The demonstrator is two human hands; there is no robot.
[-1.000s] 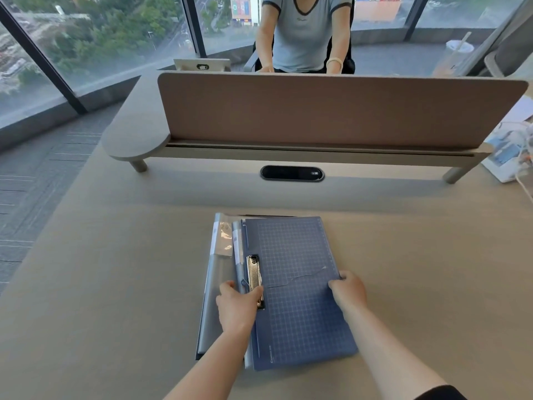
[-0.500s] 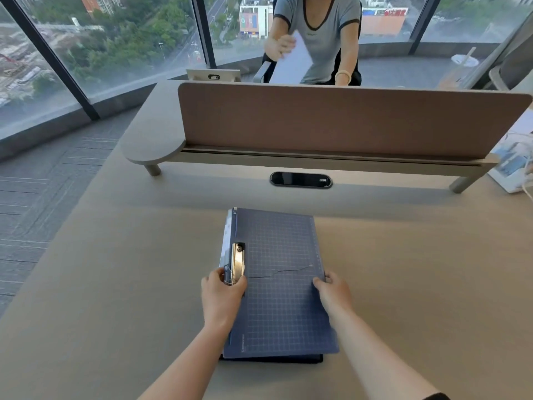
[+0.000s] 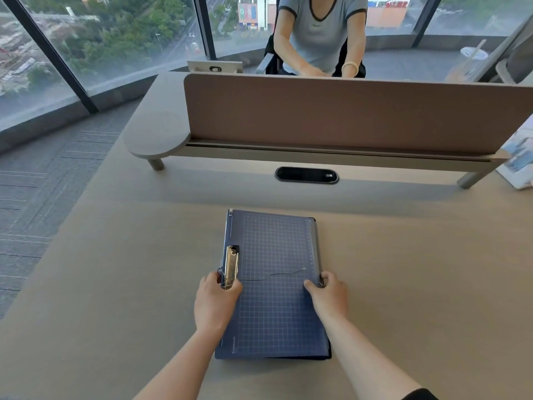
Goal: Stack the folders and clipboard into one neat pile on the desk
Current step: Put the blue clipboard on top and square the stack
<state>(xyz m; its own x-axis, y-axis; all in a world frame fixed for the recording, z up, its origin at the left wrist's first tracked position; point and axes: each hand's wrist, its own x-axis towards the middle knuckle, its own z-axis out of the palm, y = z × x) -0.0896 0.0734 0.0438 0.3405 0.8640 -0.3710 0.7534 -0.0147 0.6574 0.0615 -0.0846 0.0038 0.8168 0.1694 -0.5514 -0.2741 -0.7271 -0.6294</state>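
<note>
Pale beige counter (image 3: 115,284) beside floor-to-ceiling windows (image 3: 115,39), with treetops and buildings far below outside. Brown divider panel (image 3: 346,114) standing across the far part, mounted on a low grey shelf (image 3: 157,138) with a rounded left end. Black oval cable port (image 3: 307,175) set into the surface just in front of that shelf. Behind the panel, another person in a light grey top (image 3: 318,30), forearms down toward the far side. White papers or a booklet (image 3: 519,160) at the right edge, partly cut off. Nearer, in the middle of the counter, a dark blue clipboard (image 3: 274,284) with a pale grid pattern, lying flat on top of the pile, long side running away from the viewer, metal clip (image 3: 231,265) on its left edge. Thin edges of folders (image 3: 318,249) showing under it along the right side and at the near right corner, almost flush with the board above. Left hand (image 3: 215,301) at the left edge, thumb laid over the near end of the clip, fingers curled round the edge of the stack. Right hand (image 3: 328,295) at the right edge, thumb on top of the board, fingers wrapped down over the side. Both hands gripping the pile from opposite sides, forearms reaching in from the bottom of the view.
</note>
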